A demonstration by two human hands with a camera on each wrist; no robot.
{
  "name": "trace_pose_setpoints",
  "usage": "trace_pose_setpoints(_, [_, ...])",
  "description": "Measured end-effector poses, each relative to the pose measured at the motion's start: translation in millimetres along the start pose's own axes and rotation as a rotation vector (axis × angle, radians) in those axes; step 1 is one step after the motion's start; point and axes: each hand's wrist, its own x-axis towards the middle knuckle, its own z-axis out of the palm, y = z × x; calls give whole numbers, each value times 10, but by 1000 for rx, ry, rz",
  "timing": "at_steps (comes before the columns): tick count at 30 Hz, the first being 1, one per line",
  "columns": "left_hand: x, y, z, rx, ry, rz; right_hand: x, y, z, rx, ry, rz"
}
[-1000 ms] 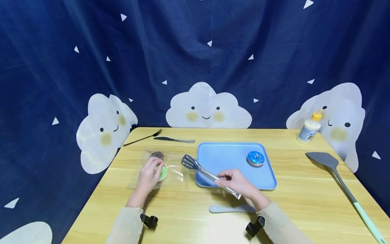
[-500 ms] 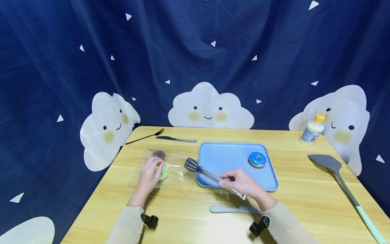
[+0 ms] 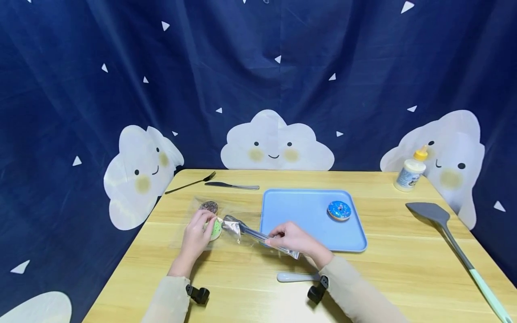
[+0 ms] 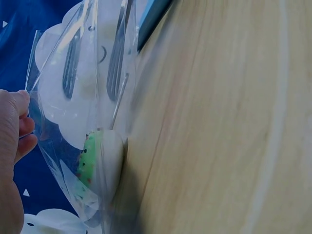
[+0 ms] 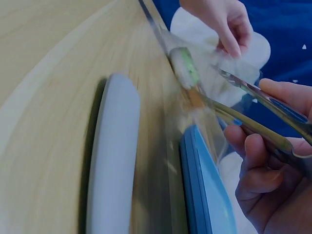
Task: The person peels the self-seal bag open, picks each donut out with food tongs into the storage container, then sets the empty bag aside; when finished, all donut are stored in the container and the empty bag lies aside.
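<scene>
A clear plastic bag (image 4: 53, 126) lies at the left of the table, and my left hand (image 3: 195, 235) pinches its raised upper film. Inside it is a green-iced doughnut (image 4: 87, 161) with dark specks; its middle is hidden in the head view. A brown sprinkled doughnut (image 3: 209, 206) lies just beyond my left fingers. My right hand (image 3: 296, 237) holds metal tongs (image 3: 255, 234) by their arms. Their two slotted ends stand apart inside the bag's mouth, short of the green doughnut, with nothing gripped between them.
A blue tray (image 3: 295, 202) bears a blue doughnut (image 3: 339, 210). A pale spreader (image 3: 296, 277) lies in front of it. Behind are a fork (image 3: 190, 184) and a knife (image 3: 232, 185). To the right are a glue-like bottle (image 3: 409, 172) and a long-handled spatula (image 3: 432, 213).
My right hand has moved left with the tongs, and their ends have gone from beside the bag's mouth to inside it. My left hand keeps its pinch in place.
</scene>
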Motion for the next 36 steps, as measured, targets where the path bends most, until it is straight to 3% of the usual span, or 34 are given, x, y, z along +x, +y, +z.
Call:
trace_pose_setpoints(15, [-5,20,22,-21,10,18,172,-97,196,97,-1,96])
trace_pose_setpoints(26, [-38,2,27,-24,7,11,244,-3,323,127,18,50])
trace_pose_setpoints(36, [-22,1,2,-21,10,-1,184,28,280,143,16,39])
